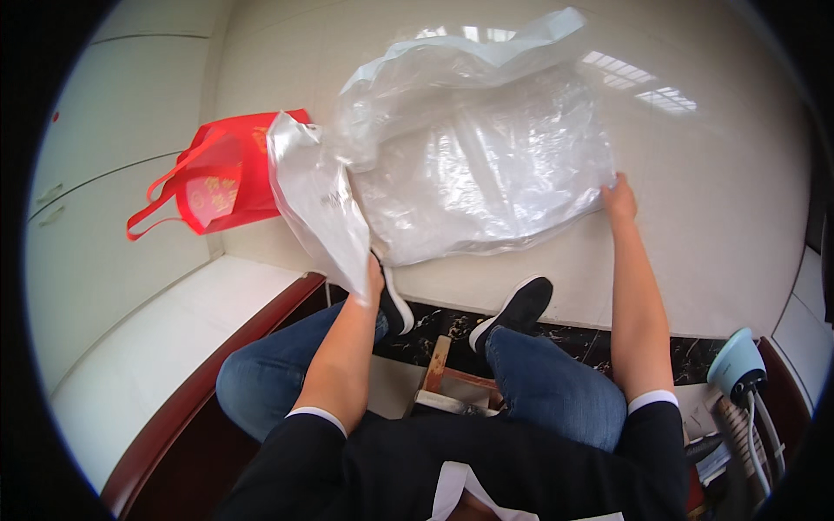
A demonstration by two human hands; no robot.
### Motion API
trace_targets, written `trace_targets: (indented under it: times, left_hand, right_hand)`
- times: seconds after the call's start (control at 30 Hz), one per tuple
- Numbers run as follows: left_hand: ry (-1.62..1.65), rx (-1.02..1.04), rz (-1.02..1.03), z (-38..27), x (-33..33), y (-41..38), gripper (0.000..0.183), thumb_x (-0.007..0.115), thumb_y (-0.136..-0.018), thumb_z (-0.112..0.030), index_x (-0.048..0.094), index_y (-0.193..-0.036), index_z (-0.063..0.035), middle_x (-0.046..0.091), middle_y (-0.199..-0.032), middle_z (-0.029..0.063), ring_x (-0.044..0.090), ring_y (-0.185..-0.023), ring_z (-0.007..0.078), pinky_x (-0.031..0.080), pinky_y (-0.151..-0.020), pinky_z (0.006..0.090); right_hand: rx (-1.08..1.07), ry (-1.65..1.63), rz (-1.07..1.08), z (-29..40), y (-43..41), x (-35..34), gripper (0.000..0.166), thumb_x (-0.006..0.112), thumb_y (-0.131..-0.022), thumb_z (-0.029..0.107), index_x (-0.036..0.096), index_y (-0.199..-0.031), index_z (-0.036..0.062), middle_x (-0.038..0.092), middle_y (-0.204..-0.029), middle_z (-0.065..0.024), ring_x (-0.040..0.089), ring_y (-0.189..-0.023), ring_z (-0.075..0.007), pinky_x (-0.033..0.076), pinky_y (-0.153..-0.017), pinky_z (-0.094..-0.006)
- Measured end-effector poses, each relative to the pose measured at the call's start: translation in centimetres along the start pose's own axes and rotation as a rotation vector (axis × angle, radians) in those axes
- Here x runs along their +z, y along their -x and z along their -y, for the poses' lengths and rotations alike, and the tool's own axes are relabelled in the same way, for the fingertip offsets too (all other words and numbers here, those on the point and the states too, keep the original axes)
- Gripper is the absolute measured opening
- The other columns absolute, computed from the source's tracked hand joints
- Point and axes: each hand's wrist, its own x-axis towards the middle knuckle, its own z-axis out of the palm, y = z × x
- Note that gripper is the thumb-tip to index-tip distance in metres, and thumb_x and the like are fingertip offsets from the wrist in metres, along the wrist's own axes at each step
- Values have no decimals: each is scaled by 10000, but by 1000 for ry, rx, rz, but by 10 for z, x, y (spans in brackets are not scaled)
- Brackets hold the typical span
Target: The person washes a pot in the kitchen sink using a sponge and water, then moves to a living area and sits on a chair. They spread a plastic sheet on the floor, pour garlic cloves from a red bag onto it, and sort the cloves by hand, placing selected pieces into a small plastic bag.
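Note:
A large clear plastic bag (482, 176) lies spread and wrinkled on the pale glossy floor before me. My right hand (621, 198) pinches its right edge between thumb and fingers. At the bag's near left corner is my left hand (376, 277), beside my shoe. A whitish plastic flap (319, 202) with faint print drapes over that hand and wrist. The fingers there are hidden, so their grip does not show. The flap's upper end overlaps a red carrier bag (251, 176) with looped handles and gold-coloured writing, lying on its side.
Black shoes (521, 306) stand at the bag's near side. Between my knees is a worn wooden stool (449, 384). A light blue device (736, 365) with grey tubes stands at the right. White cabinets (117, 150) and a dark red wooden edge (215, 371) bound the left.

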Motion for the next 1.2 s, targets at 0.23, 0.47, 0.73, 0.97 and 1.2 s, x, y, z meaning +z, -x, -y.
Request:
trace_targets:
  times: [0.23,0.47,0.73,0.97,1.2]
  left_hand:
    - [-109,-282,-263,-38,46,-7,608,573,-746,-291,325,-1236,-33,361,-1228,173,372,-1107,366,308,-947,407]
    - [228,-534,129,-108,0,25,391,427,-836,-238,387,-1175,-48,479,-1119,225,514,-952,360,417,-791,423]
    - [764,-688,-23,-58,91,68,352,379,-859,-290,469,-1143,-102,547,-1043,177,523,-931,335,431,-739,445]
    - [1666,-608,-385,-33,57,4,330,432,-815,-109,477,-1115,22,529,-1055,136,528,-878,289,436,-763,382]
    - [-50,-569,-55,3,-89,-16,366,392,-838,-193,421,-1190,-99,404,-1262,176,364,-1177,357,339,-905,490]
  right_hand:
    - [11,-305,126,-51,96,17,405,463,-843,376,567,-857,-15,582,-816,-217,554,-792,-365,423,-685,-410]
    - [303,-610,370,-115,205,68,405,475,-841,357,581,-870,-33,605,-745,-171,572,-684,-279,428,-654,-359]
    - [373,-564,607,-106,215,39,334,523,-818,302,590,-843,-24,595,-699,-96,559,-653,-170,434,-587,-310]
    - [540,-850,420,-106,240,9,281,534,-810,257,584,-880,-11,587,-742,-60,523,-619,-144,405,-550,-280]
    - [599,-566,47,-236,253,20,410,553,-758,284,589,-940,-82,623,-850,-156,582,-774,-224,435,-705,-328]
